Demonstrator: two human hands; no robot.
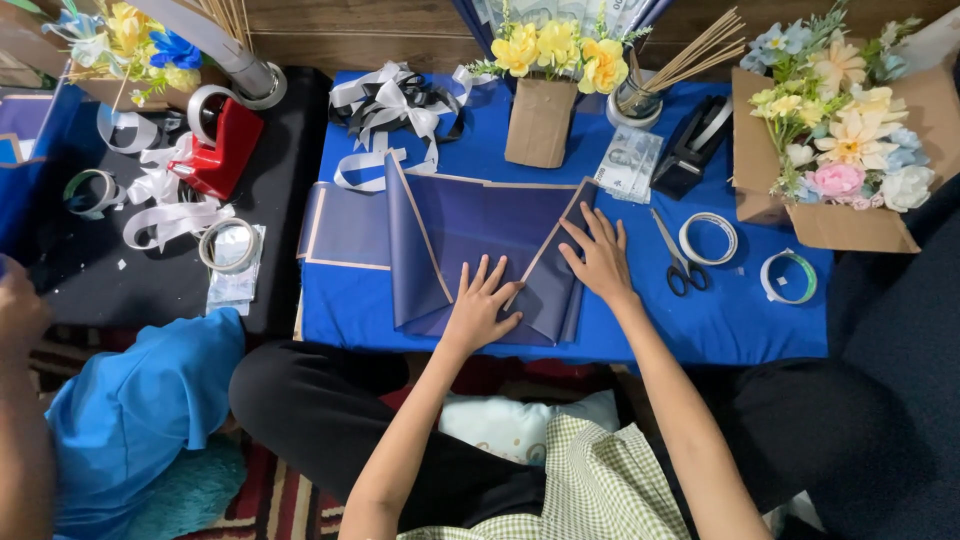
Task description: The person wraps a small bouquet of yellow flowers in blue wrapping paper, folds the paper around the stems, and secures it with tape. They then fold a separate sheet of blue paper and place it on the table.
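Head view: both hands down flat on the navy wrapping paper (pixel 480 235), which lies folded on the blue tablecloth (pixel 740 320). Left hand (pixel 480 308) presses the paper's near edge, fingers spread, grasping nothing. Right hand (pixel 598 258) is splayed open on the paper's right fold, pinning it. Just right of the paper, scissors (pixel 680 262) and a tape roll (pixel 708 238); beyond it, a yellow flower bouquet (pixel 550 60).
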